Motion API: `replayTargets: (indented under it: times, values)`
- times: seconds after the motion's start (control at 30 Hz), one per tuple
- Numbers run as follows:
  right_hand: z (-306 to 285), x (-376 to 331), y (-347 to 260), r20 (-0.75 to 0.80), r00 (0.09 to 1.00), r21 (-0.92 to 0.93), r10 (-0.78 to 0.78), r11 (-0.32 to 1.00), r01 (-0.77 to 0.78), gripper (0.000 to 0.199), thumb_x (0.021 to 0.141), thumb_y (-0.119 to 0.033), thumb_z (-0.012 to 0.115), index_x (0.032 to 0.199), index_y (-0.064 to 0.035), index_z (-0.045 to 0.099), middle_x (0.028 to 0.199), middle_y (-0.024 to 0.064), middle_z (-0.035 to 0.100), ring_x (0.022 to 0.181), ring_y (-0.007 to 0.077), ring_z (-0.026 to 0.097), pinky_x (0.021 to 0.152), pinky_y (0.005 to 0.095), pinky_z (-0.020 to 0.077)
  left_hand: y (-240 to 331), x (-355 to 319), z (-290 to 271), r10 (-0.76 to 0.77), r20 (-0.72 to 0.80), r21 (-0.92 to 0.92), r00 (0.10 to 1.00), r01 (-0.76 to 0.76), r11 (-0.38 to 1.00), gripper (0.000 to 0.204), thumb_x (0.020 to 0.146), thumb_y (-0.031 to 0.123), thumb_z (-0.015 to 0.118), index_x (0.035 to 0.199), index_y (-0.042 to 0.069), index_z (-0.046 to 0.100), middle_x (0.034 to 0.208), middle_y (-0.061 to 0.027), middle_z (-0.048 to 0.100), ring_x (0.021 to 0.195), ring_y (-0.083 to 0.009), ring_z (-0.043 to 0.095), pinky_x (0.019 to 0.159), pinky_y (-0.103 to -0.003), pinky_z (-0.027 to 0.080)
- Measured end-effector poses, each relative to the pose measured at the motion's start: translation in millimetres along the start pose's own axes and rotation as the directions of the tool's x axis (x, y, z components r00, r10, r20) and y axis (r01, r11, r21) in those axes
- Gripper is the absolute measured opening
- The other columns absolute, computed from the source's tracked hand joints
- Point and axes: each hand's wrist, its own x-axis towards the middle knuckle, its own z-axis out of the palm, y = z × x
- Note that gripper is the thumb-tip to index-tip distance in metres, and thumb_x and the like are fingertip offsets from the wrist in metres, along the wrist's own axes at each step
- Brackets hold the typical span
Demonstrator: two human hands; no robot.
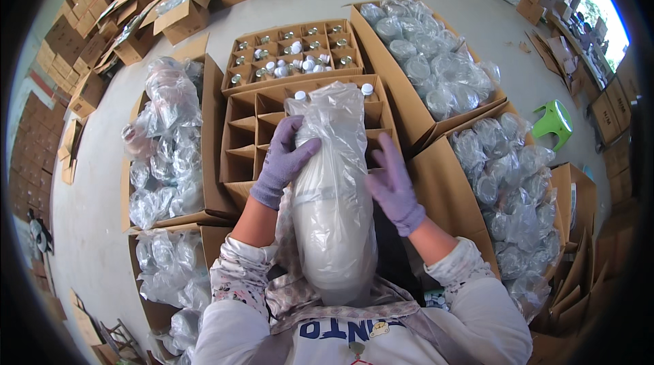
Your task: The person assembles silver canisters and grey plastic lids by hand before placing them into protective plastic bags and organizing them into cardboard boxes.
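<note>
"Bundle, long and tube-like, milky white inside a clear plastic bag (334, 229): where does it lie from the hands?"

"Between them, straight down the body's midline. Its rounded near end sits by the chest; its crinkled far end reaches over a brown cardboard carton with crossed dividers (240, 155), just beside two white-capped bottles (300, 95)."

"So the long axis runs away from the person?"

"Yes, almost square to the shoulders. How steeply it slopes, I can't judge from this one view."

"Which hand is nearer?"

"The left hand, in a lavender knit glove (283, 161). Its thumb lies across the upper part of the bag, fingers along the left edge, pointing outward. Contact, yes; whether it truly grips, I can't say."

"And the other?"

"The right hand, gloved to match (394, 188), stands at the bag's right edge, fingers spread and uncurled, clasping nothing. Whether the thumb side brushes the plastic is unclear. That forearm angles inward from the lower right, the left one from the lower left, both elbows out."
</note>
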Motion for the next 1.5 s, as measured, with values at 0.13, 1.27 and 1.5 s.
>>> replayTargets:
  times: [0.13,1.27,1.5]
  values:
    - [10,-58,5,0.305,0.952,-0.182,0.004,0.982,0.055,0.081,0.078,-0.024,0.075,0.144,-0.0011,0.034,0.142,0.0253,0.040,0.130,0.0356,0.043,0.108,0.0400,0.0362,30,-46,5,0.156,0.108,0.391,0.982,-0.186,0.901,0.078,0.079,0.015,0.076,0.144,0.002,0.036,0.150,-0.0198,0.028,0.141,-0.0282,0.026,0.114,-0.038,0.025]
    - [54,167,-54,0.610,0.724,0.096,-0.323,0.937,0.337,0.072,0.088,-0.044,0.067,0.143,-0.0033,0.043,0.145,0.0102,0.045,0.138,0.0245,0.036,0.115,0.0379,0.0258,59,-34,-71,-0.091,-0.279,-0.145,0.956,0.052,0.988,0.084,0.084,0.020,0.072,0.149,-0.002,0.025,0.133,-0.0142,0.053,0.122,-0.0224,0.049,0.106,-0.034,0.036]
    - [47,178,-31,0.611,0.717,0.193,-0.336,0.941,0.276,0.091,0.075,-0.038,0.080,0.145,-0.0021,0.035,0.148,0.0116,0.038,0.141,0.0268,0.030,0.116,0.0406,0.0236,64,-25,-62,-0.072,-0.183,-0.157,0.980,0.044,0.987,0.065,0.099,0.034,0.050,0.151,0.006,0.024,0.146,-0.0139,0.038,0.134,-0.0249,0.038,0.113,-0.038,0.027]
